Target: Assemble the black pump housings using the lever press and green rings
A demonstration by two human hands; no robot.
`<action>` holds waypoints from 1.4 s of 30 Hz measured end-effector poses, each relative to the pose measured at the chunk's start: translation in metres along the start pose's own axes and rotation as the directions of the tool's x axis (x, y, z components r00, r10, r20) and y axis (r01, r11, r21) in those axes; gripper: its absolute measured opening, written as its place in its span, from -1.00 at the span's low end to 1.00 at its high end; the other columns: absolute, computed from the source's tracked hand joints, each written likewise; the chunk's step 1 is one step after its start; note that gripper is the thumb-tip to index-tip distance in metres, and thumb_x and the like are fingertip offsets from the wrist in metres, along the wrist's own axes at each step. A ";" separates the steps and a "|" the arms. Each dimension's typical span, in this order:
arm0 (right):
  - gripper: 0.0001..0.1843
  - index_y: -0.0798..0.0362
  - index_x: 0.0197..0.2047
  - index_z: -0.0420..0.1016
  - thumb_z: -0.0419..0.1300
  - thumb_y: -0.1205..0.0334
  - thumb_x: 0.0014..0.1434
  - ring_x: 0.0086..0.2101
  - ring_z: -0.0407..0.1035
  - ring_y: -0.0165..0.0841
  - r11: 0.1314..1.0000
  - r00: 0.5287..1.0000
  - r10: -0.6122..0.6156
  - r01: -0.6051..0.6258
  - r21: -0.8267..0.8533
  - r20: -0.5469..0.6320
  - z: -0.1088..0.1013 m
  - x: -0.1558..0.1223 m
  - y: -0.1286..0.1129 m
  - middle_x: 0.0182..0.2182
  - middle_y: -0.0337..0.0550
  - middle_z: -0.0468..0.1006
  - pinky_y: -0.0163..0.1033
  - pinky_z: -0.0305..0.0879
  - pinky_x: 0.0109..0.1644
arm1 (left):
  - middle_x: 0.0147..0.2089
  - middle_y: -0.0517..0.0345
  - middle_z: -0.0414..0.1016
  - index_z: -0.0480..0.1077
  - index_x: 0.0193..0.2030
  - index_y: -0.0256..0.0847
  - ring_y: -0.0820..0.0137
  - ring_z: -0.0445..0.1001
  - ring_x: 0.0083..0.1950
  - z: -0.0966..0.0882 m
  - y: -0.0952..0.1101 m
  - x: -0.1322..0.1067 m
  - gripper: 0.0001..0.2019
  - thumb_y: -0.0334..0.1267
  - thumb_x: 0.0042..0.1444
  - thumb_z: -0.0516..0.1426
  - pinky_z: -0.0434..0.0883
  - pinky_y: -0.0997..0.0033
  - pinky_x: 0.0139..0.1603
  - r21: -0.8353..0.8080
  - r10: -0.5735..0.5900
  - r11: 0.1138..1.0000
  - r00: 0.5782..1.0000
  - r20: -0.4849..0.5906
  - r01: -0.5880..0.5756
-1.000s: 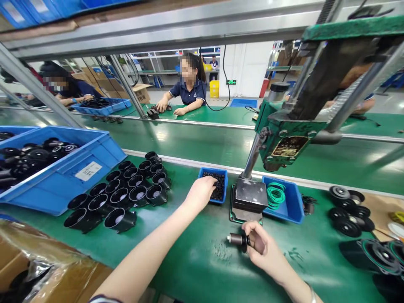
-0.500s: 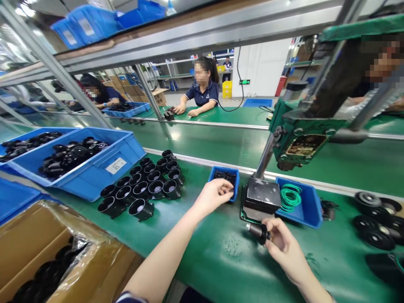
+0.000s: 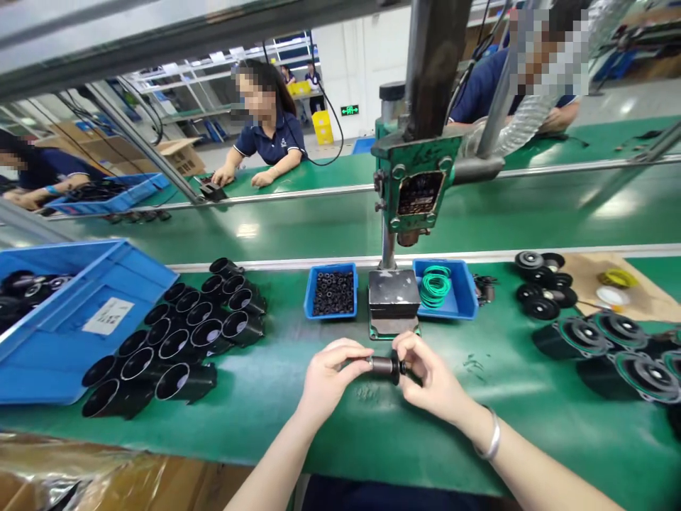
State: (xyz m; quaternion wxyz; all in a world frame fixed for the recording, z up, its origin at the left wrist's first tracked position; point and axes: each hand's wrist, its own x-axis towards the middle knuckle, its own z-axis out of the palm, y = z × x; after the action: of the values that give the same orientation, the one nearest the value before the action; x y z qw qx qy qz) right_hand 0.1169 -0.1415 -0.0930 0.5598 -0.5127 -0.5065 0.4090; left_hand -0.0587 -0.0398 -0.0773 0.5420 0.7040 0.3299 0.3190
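My right hand (image 3: pixel 433 380) grips a small dark cylindrical part (image 3: pixel 384 366) with a black flange, held level just above the green bench (image 3: pixel 340 419). My left hand (image 3: pixel 330 372) is pinched at the part's left end, its fingertips closed on something too small to name. Right behind the hands stands the metal base block (image 3: pixel 394 292) of a green hand press (image 3: pixel 418 188). A small blue tray of black rings (image 3: pixel 333 291) sits left of the block. Another blue tray with green O-rings (image 3: pixel 439 287) sits on its right.
Rows of black cup-shaped housings (image 3: pixel 186 337) lie at left beside a large blue bin (image 3: pixel 69 319). Black round parts (image 3: pixel 537 287) and larger assemblies (image 3: pixel 611 341) lie at right. Other people work across the green conveyor (image 3: pixel 298 227). A cardboard box (image 3: pixel 79 475) sits at the lower left.
My left hand has come back from the tray of black rings to the left end of the part. The view has swung right and down.
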 end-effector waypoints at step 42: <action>-0.71 0.00 -0.20 0.30 0.28 0.18 0.03 -0.13 0.35 -0.37 0.958 0.975 -0.214 0.198 -0.209 -0.056 -0.021 -0.016 0.044 -0.09 -0.02 0.35 -0.47 0.35 -0.25 | 0.50 -0.17 -0.23 -0.47 0.46 -0.24 0.02 0.13 0.40 -0.002 0.006 -0.050 0.03 -0.47 -0.08 0.09 0.23 0.10 0.36 0.416 0.217 0.870 0.963 0.158 -0.264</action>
State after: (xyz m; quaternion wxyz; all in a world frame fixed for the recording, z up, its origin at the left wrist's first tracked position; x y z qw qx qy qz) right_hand 0.1381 -0.1546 -0.1379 0.5638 -0.5268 -0.5739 0.2744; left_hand -0.0885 -0.0798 -0.0758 0.3447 0.8582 0.2729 0.2648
